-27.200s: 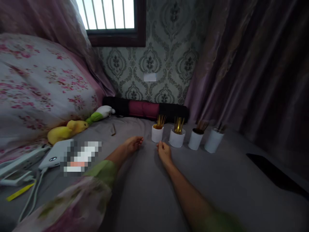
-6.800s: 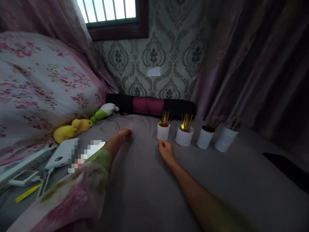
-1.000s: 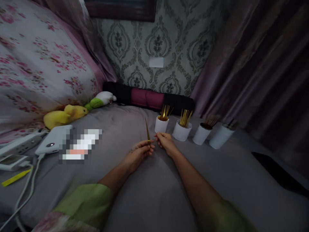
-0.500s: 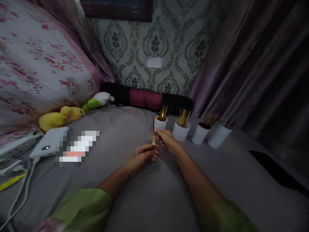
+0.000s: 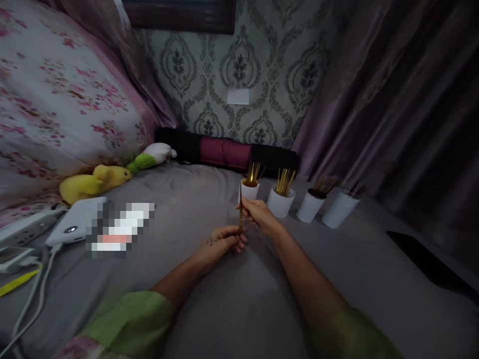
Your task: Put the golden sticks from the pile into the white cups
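Note:
A thin golden strip (image 5: 241, 214) stands almost upright between my hands, its upper end narrow and dark. My left hand (image 5: 226, 238) is closed on the strip's bottom end. Higher up, my right hand (image 5: 258, 214) pinches the same strip between thumb and fingers. Just behind the right hand is a white cup (image 5: 250, 191) with several golden strips sticking out. Right of it stands a wider white cup (image 5: 281, 204), also holding golden strips. Two more white containers, a cup (image 5: 310, 208) and a taller one (image 5: 340, 212), hold darker, brownish strips and lean in view.
On the grey sheet (image 5: 187, 199) at left lie a white power bank (image 5: 73, 224) with a cable, a power strip (image 5: 30, 227) and yellow plush toys (image 5: 82, 187). A black and maroon roll (image 5: 226, 152) lies along the wall. At right is a flat black object (image 5: 422, 262).
The golden strip has shifted slightly right and turned, so its bright face now looks darker. My right fingertips now reach across it. The cups have stayed in place.

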Demonstrator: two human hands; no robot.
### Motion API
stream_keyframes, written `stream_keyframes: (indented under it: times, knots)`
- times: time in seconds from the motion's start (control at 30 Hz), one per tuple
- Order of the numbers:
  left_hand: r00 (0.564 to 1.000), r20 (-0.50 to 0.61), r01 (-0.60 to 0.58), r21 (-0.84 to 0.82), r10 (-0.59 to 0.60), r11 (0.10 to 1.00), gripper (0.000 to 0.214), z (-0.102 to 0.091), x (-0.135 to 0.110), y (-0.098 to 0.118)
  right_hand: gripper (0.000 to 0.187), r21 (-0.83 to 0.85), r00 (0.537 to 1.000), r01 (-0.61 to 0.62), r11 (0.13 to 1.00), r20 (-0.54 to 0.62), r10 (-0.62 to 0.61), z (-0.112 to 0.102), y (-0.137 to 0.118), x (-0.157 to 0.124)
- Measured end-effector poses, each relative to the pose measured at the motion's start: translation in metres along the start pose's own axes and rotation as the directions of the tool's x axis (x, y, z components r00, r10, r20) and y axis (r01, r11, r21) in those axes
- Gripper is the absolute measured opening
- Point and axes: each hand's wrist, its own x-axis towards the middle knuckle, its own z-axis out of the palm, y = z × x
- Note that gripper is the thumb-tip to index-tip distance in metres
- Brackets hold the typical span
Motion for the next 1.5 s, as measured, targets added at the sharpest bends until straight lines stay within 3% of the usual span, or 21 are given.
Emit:
stream_keyframes:
  times: [0.63, 1.2, 1.5]
  knots:
    - [0.998, 0.037, 0.042, 0.012, -0.042, 0.999, 0.026, -0.001, -0.001, 0.000, 0.028, -0.211, 0.998, 0.048, 0.976, -0.031, -0.056, 0.003, -0.004, -0.002]
    - [0.994, -0.009, 0.109, -0.029, -0.109, 0.994, 0.024, -0.001, 0.001, 0.001, 0.034, -0.310, 0.975, 0.217, 0.926, 0.119, -0.188, 0.001, -0.007, -0.002]
    - [0.992, -0.001, 0.123, -0.050, -0.123, 0.991, 0.023, -0.003, 0.002, 0.001, 0.036, -0.406, 0.939, 0.340, 0.848, 0.197, -0.282, 0.000, -0.010, -0.003]
